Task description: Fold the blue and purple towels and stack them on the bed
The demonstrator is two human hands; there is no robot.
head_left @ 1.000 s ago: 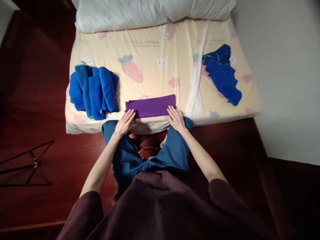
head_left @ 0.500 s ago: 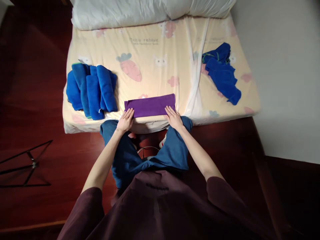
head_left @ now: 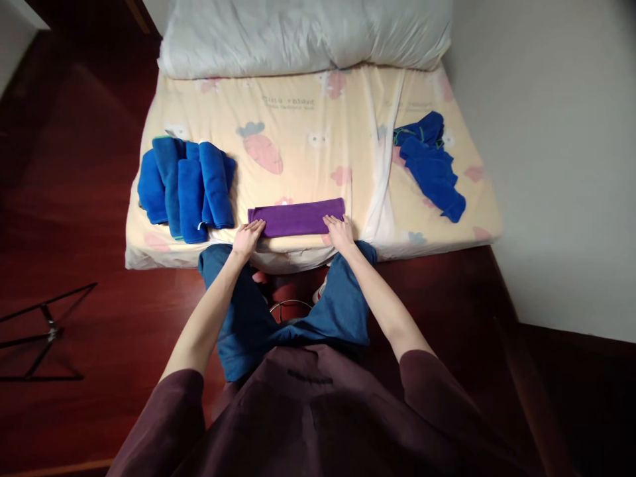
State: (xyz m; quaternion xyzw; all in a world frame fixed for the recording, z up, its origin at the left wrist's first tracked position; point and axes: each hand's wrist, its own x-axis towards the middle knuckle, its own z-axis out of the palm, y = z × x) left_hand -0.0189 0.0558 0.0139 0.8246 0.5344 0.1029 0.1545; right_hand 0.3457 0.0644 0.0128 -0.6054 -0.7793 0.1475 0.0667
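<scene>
A purple towel (head_left: 297,217), folded into a long narrow strip, lies across the near edge of the bed (head_left: 308,159). My left hand (head_left: 247,238) rests at the strip's left end with its fingers bent onto the near edge. My right hand (head_left: 339,232) is at the strip's right end, fingers likewise curled on the near edge. Whether either hand pinches the cloth or only presses on it is not clear.
Several rolled blue towels (head_left: 186,184) lie side by side at the bed's left. A loose crumpled blue towel (head_left: 430,163) lies at the right. A white pillow (head_left: 308,33) is at the head. A grey wall (head_left: 561,152) stands right, a black stand (head_left: 42,331) on the red floor left.
The purple strip looks narrower than before. Both hands have drawn in a little along its near edge, fingers more curled. The head camera has shifted, so the whole bed sits lower in view.
</scene>
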